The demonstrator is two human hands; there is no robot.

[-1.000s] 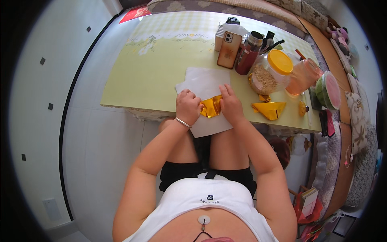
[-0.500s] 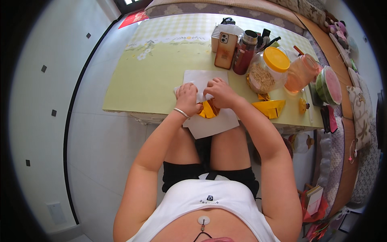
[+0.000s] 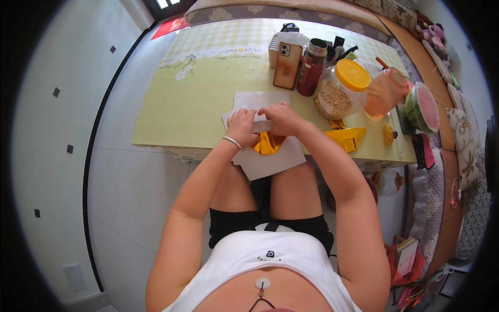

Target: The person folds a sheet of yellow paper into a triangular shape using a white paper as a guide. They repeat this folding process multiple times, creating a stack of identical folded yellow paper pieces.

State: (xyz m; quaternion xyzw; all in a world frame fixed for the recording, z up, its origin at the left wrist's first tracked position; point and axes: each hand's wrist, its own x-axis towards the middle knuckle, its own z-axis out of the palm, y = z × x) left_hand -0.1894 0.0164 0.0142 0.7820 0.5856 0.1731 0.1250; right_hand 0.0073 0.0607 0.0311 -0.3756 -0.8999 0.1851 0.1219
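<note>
At the table's near edge, my left hand point(image 3: 242, 126) and my right hand point(image 3: 282, 118) are closed on a piece of gold foil paper point(image 3: 268, 143). Its shiny gold side faces me below the fingers. A pale strip between my hands looks like its folded-over back. My thumbs and part of the paper are hidden under the fingers. Beneath lies a white sheet point(image 3: 261, 98) on the table, and another white sheet point(image 3: 275, 164) hangs past the edge above my thighs. To the right rests a folded gold paper piece point(image 3: 347, 139), boat-shaped.
Along the right stand a phone point(image 3: 287, 65) propped upright, a dark red thermos point(image 3: 312, 67), a yellow-lidded jar point(image 3: 340, 91) of pale grainy food, a pinkish jug point(image 3: 385, 93) and a cut watermelon point(image 3: 423, 108). A small yellow object point(image 3: 390, 134) sits near the right edge. The table point(image 3: 182, 114) has a yellow-green cover.
My hands have shifted slightly, and the pale strip of the paper now shows raised between them. The gold side remains toward me.
</note>
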